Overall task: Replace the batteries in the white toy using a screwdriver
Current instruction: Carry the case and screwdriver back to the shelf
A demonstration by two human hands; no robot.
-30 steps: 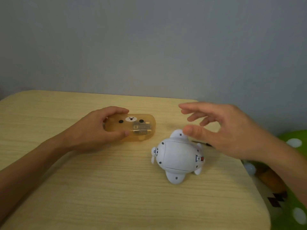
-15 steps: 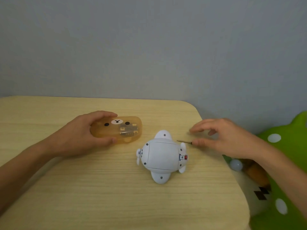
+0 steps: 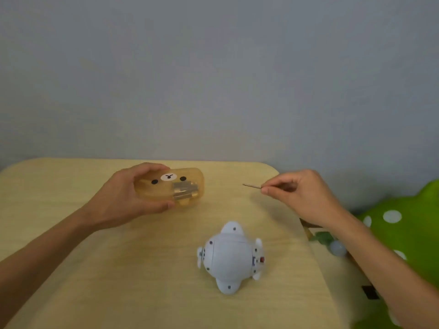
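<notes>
The white toy [image 3: 229, 256] lies belly-up on the wooden table [image 3: 133, 276], its flat underside with small screw holes facing me and a red switch on its right side. My left hand [image 3: 123, 198] grips a translucent orange case [image 3: 177, 187] with a bear face, batteries visible inside. My right hand [image 3: 301, 195] pinches a thin screwdriver [image 3: 251, 185] above the table's far right corner, its metal shaft pointing left; the handle is hidden in my fingers.
A green plush with white spots [image 3: 408, 224] sits off the table's right edge. The table's rounded right edge [image 3: 316, 252] runs close to the toy. A grey wall [image 3: 213, 79] stands behind.
My right hand has picked the screwdriver up off the table beside the toy and lifted it up and to the right. My left hand still holds the orange case.
</notes>
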